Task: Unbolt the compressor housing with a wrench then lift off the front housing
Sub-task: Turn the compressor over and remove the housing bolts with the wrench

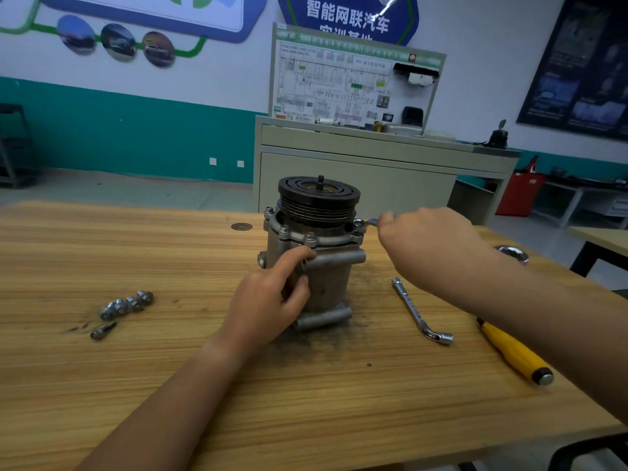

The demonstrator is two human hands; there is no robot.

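Two hands work on the compressor [314, 253], which stands upright near the middle of the wooden surface [306, 402], its black pulley [318, 195] on top. The left hand [272, 300] is partly curled against the housing's near side, index finger on a horizontal mounting tube, thumb pressed to the body. The right hand [424, 243] is closed around the handle of a wrench [368, 222], whose ring end sits on a bolt [357, 223] at the flange's right edge (the handle is mostly hidden by the fingers). Other bolts remain in the flange. Loose bolts [127, 304] lie in a cluster to the left; an L-shaped socket wrench [419, 312] and a yellow-handled tool [515, 351] lie to the right. Its engraving is unreadable. A blue wall sign [346, 18] reads "智能网联汽车".
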